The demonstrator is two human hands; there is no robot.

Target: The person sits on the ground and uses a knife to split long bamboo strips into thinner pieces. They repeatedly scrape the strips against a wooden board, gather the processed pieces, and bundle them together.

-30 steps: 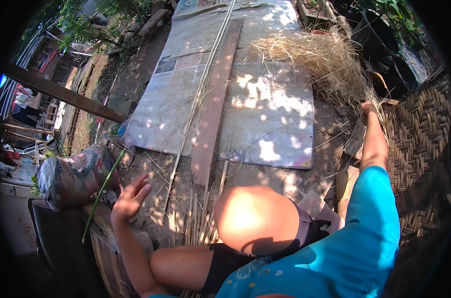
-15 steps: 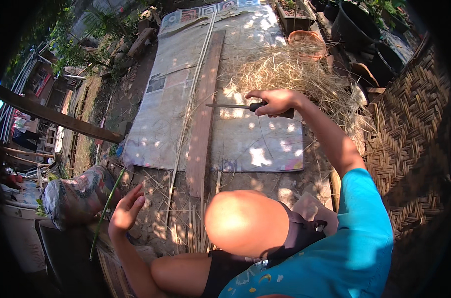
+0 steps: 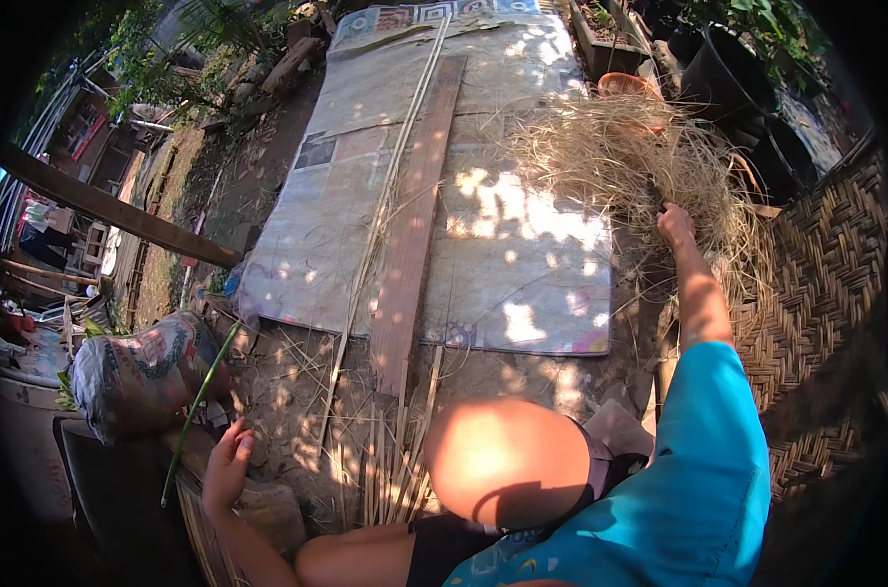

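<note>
At the right, my right hand [image 3: 676, 225] is closed round the knife [image 3: 656, 196]. Only a dark bit of the knife shows, and its blade is lost among a heap of pale dry shavings [image 3: 600, 157]. My left hand [image 3: 228, 468] is empty, its fingers loosely bent and apart, low on the left above my leg. Close beside it leans a thin green strip [image 3: 201, 401]. A long flat wooden board [image 3: 414, 225] lies on the worn mat [image 3: 532, 284] in front of me, with several long pale strips [image 3: 390, 186] along its left side.
A stuffed plastic sack [image 3: 150, 367] stands at the left, below a slanting wooden beam [image 3: 121, 210]. Black pots [image 3: 723, 78] and an orange bowl [image 3: 625, 86] are at the far right. A woven bamboo panel [image 3: 816, 284] borders the right side. Thin strips [image 3: 395, 470] lie by my knee.
My right hand has swung right with the knife, from above the mat to the heap of shavings. My left hand has dropped a little lower. The view has shifted slightly.
</note>
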